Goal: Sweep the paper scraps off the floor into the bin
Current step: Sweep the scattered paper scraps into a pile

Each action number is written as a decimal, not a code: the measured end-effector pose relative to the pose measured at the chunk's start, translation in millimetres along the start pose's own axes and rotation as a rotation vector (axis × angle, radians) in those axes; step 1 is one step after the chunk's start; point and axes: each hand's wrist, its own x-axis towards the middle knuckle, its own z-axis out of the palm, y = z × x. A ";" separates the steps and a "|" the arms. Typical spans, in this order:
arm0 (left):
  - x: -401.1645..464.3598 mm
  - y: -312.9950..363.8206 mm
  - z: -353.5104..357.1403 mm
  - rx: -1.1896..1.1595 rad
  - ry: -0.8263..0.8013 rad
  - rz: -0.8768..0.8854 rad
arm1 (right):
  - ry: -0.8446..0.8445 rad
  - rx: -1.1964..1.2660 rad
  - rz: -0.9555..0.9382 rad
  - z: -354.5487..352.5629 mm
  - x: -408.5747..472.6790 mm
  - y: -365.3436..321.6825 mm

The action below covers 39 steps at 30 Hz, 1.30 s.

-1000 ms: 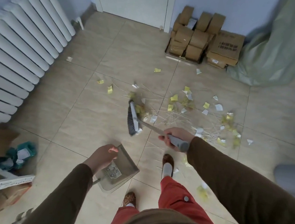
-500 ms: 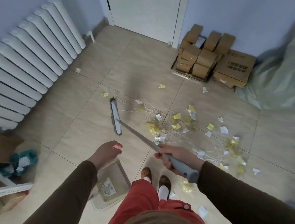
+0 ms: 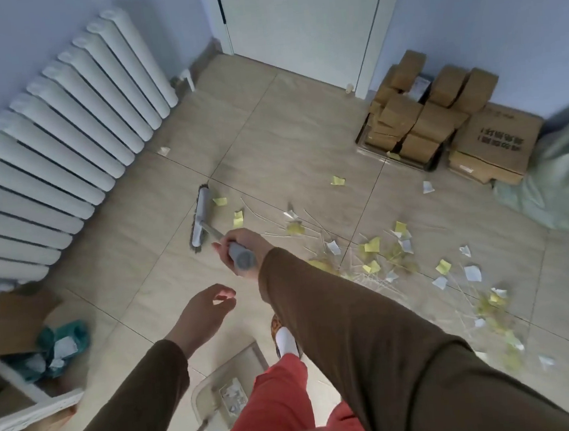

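Right hand (image 3: 241, 250) grip closed tight round the grey broom handle (image 3: 240, 258); left hand (image 3: 204, 313) grip loose, fingers half curled, holding nothing, hovering above the floor.

Left to right: white radiator (image 3: 63, 138) along the left wall. Cardboard flap and teal rag (image 3: 65, 341) at the lower left floor edge. One stray scrap (image 3: 164, 151) just beside the radiator foot. Broom head (image 3: 202, 219) on the tile, left of the mess, with two yellow scraps (image 3: 220, 201) just beside it on its right. Clear dustpan (image 3: 228, 392) lies on the floor below the left hand, partly hidden by the red trouser leg; hand and pan not touching. Main spread of paper scraps (image 3: 371, 245), yellow and white mixed with thin sticks, runs from mid-floor toward the lower right. Two more loose bits nearer the cardboard boxes (image 3: 440, 122) at the far right wall. No bin clearly in view.

Step in hand, as I read it: gathering outliers toward the main pile. To do it well: keep bristles flat on the tile, short low strokes rightward so light paper does not flutter off; fetch the radiator scrap and those by the boxes; make one tight heap, then set the pan lip flush to the floor.
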 end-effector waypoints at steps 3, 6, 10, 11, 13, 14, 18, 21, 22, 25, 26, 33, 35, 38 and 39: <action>29.1 -6.4 -21.0 0.014 -0.014 -0.012 | 0.060 0.042 -0.043 -1.4 30.1 -28.1; 52.7 -1.6 -32.7 0.025 -0.056 -0.018 | 0.145 0.088 -0.060 -38.5 30.5 -50.1; 74.7 12.5 -33.7 0.041 -0.136 0.000 | 0.231 0.207 -0.067 -102.9 -19.8 -48.4; 79.6 18.8 -32.0 0.044 -0.158 0.009 | 0.249 0.235 -0.073 -115.5 -40.5 -43.1; 87.0 34.7 -26.7 0.044 -0.201 0.024 | 0.292 0.293 -0.081 -136.0 -83.9 -25.5; 89.7 44.1 -22.8 0.046 -0.221 0.031 | 0.311 0.325 -0.088 -143.3 -105.5 -14.7; 94.7 81.9 -4.4 0.063 -0.299 0.096 | 0.401 0.411 -0.124 -155.6 -173.4 24.1; 97.3 103.8 7.2 0.066 -0.327 0.130 | 0.378 0.457 -0.150 -152.5 -212.5 37.2; 98.4 109.7 9.9 0.068 -0.331 0.137 | 0.359 0.469 -0.163 -150.3 -222.3 38.0; 101.2 124.4 18.7 0.081 -0.333 0.154 | 0.274 0.481 -0.207 -149.3 -230.9 33.6; 101.2 128.7 21.8 0.081 -0.330 0.155 | 0.242 0.479 -0.220 -150.5 -226.1 27.2; 89.3 144.2 38.4 0.126 -0.249 0.117 | 0.187 0.217 -0.206 -174.3 -119.8 -101.1; 84.3 144.9 45.2 0.136 -0.222 0.106 | 0.199 0.198 -0.196 -181.8 -95.2 -143.4; 75.9 148.2 58.6 0.137 -0.184 0.093 | 0.185 0.263 -0.254 -196.1 -88.1 -184.9; 74.0 149.1 64.0 0.140 -0.177 0.090 | 0.190 0.277 -0.270 -205.0 -92.7 -189.9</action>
